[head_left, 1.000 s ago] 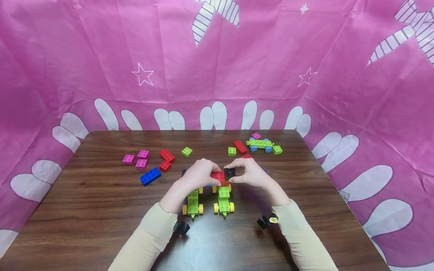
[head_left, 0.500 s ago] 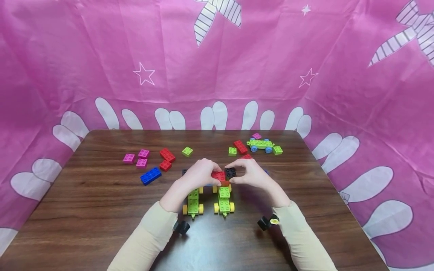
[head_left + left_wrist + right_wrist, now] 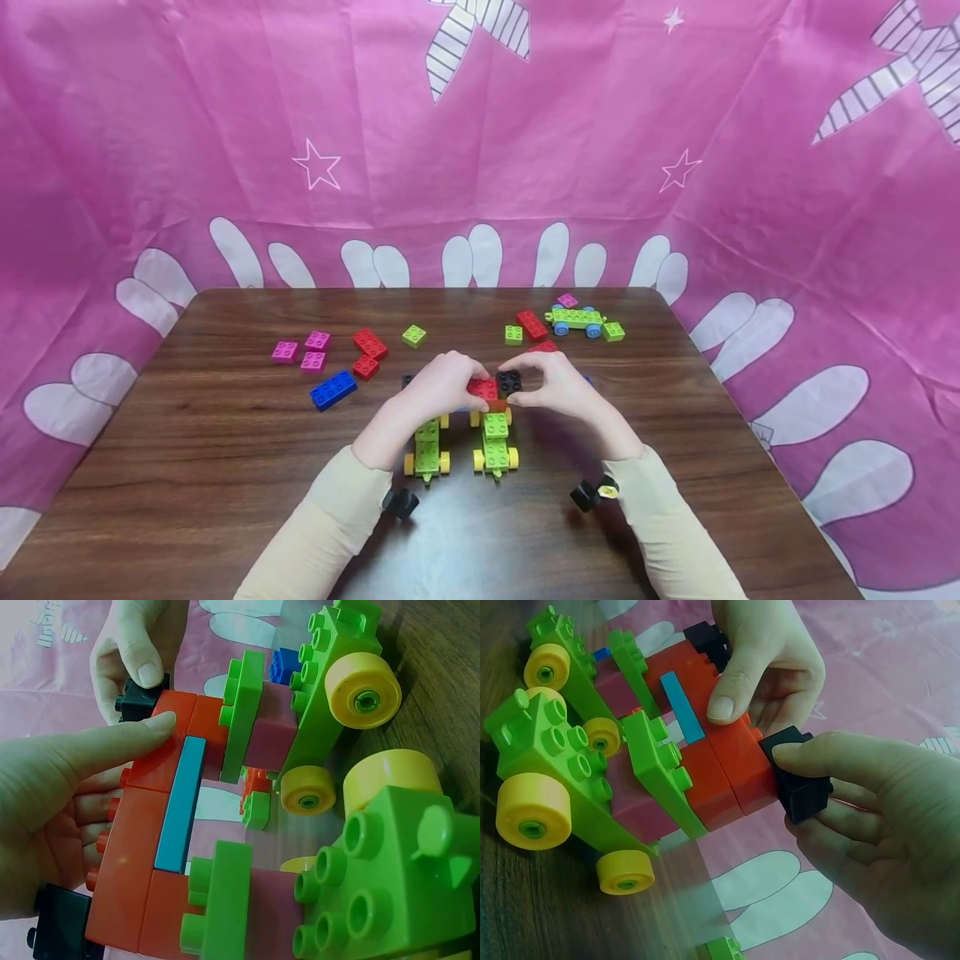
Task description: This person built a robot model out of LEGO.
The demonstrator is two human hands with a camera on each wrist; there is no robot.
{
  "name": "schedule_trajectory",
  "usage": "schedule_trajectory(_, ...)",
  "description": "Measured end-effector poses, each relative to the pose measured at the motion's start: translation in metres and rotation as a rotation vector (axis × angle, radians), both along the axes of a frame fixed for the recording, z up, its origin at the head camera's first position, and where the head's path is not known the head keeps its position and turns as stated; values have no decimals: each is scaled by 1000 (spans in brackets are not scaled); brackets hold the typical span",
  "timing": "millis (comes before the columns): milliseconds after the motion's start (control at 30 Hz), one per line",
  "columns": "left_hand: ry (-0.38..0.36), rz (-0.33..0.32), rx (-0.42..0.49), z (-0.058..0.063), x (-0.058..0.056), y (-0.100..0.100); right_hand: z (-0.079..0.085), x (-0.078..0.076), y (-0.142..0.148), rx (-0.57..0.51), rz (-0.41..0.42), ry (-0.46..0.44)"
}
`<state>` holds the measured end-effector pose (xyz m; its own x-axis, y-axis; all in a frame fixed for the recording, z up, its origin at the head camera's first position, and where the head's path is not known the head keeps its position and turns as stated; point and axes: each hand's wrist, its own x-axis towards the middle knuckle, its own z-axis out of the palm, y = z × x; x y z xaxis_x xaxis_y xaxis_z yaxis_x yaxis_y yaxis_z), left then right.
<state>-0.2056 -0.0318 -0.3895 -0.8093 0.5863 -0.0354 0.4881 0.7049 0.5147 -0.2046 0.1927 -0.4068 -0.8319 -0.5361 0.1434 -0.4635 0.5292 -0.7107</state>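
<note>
Two lime green wheeled bases with yellow wheels, the left base (image 3: 427, 454) and the right base (image 3: 496, 450), stand side by side. Pink blocks and green bricks rise from them, joined across the top by red bricks (image 3: 131, 832) with a blue strip (image 3: 180, 806) beneath. My left hand (image 3: 448, 385) grips the red bricks from above, thumb (image 3: 154, 727) on their near face. At the right end, my right hand (image 3: 900, 817) pinches a black brick (image 3: 799, 780) between thumb and fingers, right against the red. Another black brick (image 3: 64, 922) sits at the left end.
To the left lie several pink bricks (image 3: 313, 362), red bricks (image 3: 370, 343) and a blue brick (image 3: 333, 390). Behind the hands are small green bricks (image 3: 414, 336), a red brick (image 3: 532, 325) and a green base with blue wheels (image 3: 576, 318). Pink cloth (image 3: 480, 167) hangs beyond the table.
</note>
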Motion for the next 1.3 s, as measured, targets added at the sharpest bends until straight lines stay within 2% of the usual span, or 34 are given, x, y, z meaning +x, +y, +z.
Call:
schedule_trajectory(200,12,-16,-10,0,-1,0,1,-2,2,-6,19,9)
schedule_trajectory(333,12,-20,-6,1,-1,-1,7,-4,7,-50,14,57)
schedule_trajectory(600,-29,11,-4,2,-1,-1,25,-15,20,-121,-104,170)
schedule_trajectory(833,-27,12,-5,2,-1,-1,32,-32,24,-133,-216,165)
schedule_trajectory(1067,-20,13,-3,1,0,-2,25,-55,22,-71,-235,180)
schedule_trajectory(1300,-36,29,1,0,0,0,8,-82,23,21,-228,94)
